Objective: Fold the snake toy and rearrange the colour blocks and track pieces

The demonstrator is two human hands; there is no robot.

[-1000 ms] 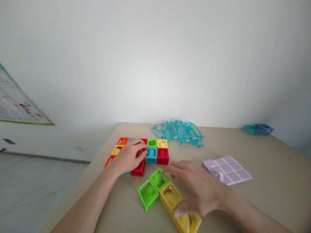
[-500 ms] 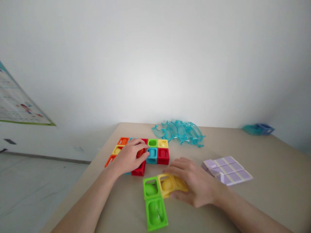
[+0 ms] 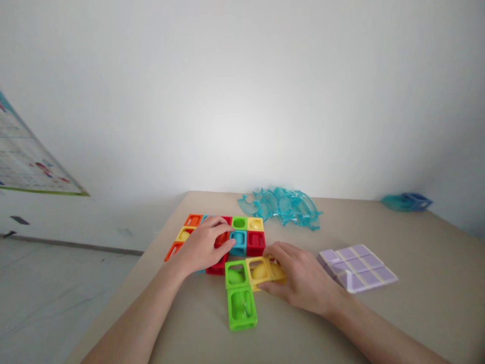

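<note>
A flat set of joined coloured cube blocks [image 3: 238, 243], in orange, yellow, red, blue and green, lies on the table. My left hand [image 3: 206, 243] is over it with bent fingers, gripping around the red blocks in the middle; part of the set is hidden beneath. Closed on the yellow end of a smaller L-shaped piece is my right hand [image 3: 297, 273]. That piece has two green blocks [image 3: 241, 307] in a line and yellow blocks [image 3: 259, 271] to the right, partly covered by my fingers. Its upper green block is right by the set's front red block; whether they touch I cannot tell.
A pile of clear turquoise plastic pieces [image 3: 284, 207] lies at the back of the table [image 3: 303, 338], near the wall. On the right is a flat lilac tiled square [image 3: 359, 268]. Farther off, a dark blue block with turquoise parts [image 3: 411, 201] sits by the wall.
My right hand has moved the green and yellow piece away from me, up close to the coloured set. My left hand has stayed on the set.
</note>
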